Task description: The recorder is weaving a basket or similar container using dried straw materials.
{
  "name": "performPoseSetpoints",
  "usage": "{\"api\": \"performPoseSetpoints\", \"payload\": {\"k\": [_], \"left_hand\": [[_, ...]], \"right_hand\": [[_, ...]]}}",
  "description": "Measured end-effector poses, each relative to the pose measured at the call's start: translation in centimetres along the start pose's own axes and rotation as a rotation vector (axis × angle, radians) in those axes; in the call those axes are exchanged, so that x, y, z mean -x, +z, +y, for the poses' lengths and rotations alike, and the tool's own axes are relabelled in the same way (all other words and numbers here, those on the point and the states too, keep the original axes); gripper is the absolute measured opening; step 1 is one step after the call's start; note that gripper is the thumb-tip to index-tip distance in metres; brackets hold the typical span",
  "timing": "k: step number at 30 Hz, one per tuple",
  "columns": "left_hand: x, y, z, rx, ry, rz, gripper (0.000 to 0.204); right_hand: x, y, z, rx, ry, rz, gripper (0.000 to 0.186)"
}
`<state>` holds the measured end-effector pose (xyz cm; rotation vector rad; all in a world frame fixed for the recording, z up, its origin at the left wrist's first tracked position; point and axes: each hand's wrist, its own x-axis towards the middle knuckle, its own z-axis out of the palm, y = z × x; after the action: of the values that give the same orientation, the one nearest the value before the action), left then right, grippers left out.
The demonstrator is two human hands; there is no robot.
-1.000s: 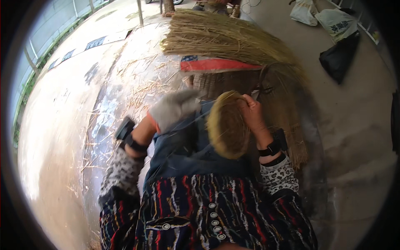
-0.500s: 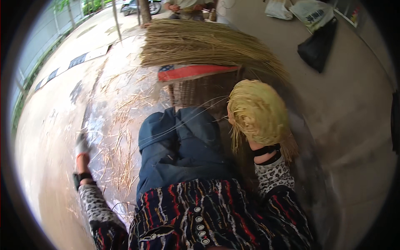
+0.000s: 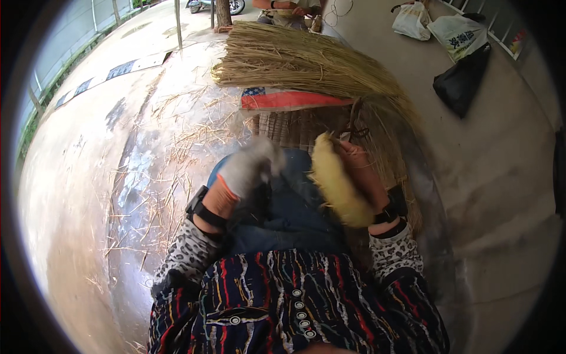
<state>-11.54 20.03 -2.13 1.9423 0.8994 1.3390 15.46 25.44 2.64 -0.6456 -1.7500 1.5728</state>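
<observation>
A round, pale yellow straw piece [image 3: 336, 186] is tilted nearly edge-on above my right thigh. My right hand [image 3: 362, 171] is closed on its right side, with some fingers hidden behind it. To its left, my left hand [image 3: 250, 168], in a whitish glove with an orange cuff, hovers over my lap, apart from the straw piece. Motion smears its fingers, so whether they hold a strand cannot be made out. Both hands are above my blue trousers [image 3: 295, 206].
Beyond my knees lies a large bundle of long straw [image 3: 295, 59] on a red-and-blue printed sheet [image 3: 295, 100]. Loose straw bits [image 3: 177, 194] litter the ground at left. Plastic bags [image 3: 463, 82] rest at far right. Another person's hands [image 3: 300, 10] show at the top.
My left hand has come in from far left to above my lap. The straw piece has turned from face-up to nearly edge-on in my right hand. Thin strands across my lap no longer show.
</observation>
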Motion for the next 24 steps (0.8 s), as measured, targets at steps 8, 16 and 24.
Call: {"api": "performPoseSetpoints", "payload": {"k": [8,16,24], "left_hand": [[-1.0,-3.3,3.2,-0.337,0.224,-0.42,0.017],[10.9,-20.7,-11.1,0.506,-0.442,0.836,0.022],[8.5,-21.0,-1.8,1.259,-0.104,0.851,0.032]], "right_hand": [[-1.8,-1.9,4.4,0.97,-0.191,0.231,0.027],[-0.9,1.4,4.1,1.073,-0.398,0.159,0.027],[-0.3,1.6,4.4,1.12,-0.305,0.202,0.028]]}}
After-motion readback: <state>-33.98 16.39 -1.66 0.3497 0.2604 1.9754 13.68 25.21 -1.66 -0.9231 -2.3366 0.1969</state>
